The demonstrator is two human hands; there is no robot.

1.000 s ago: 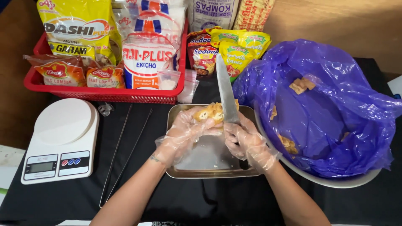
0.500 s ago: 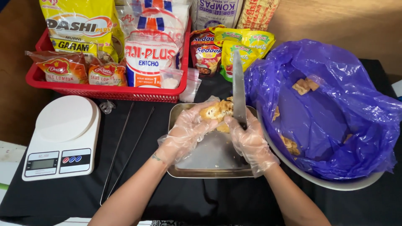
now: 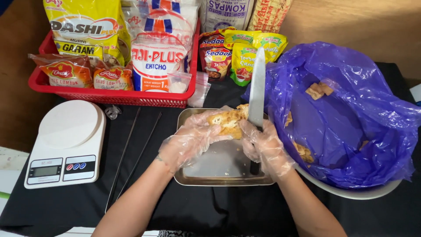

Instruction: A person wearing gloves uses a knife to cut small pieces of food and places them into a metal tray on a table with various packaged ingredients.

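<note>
A: hands status?
B: both in clear plastic gloves. Left hand [image 3: 188,142] grips the fried tofu block [image 3: 227,119] over the steel tray [image 3: 219,175]. Right hand [image 3: 265,147] is wrapped round the knife [image 3: 256,87], blade pointing away, edge against the tofu.
A: surroundings?
B: kitchen scale [image 3: 66,145] left, purple bag [image 3: 351,131] right.

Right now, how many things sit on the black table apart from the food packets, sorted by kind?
Kitchen scale: 1
Red basket: 1
Metal tray: 1
Knife: 1
Metal skewers: 2
Bowl lined with a purple bag: 1
Total: 7
</note>
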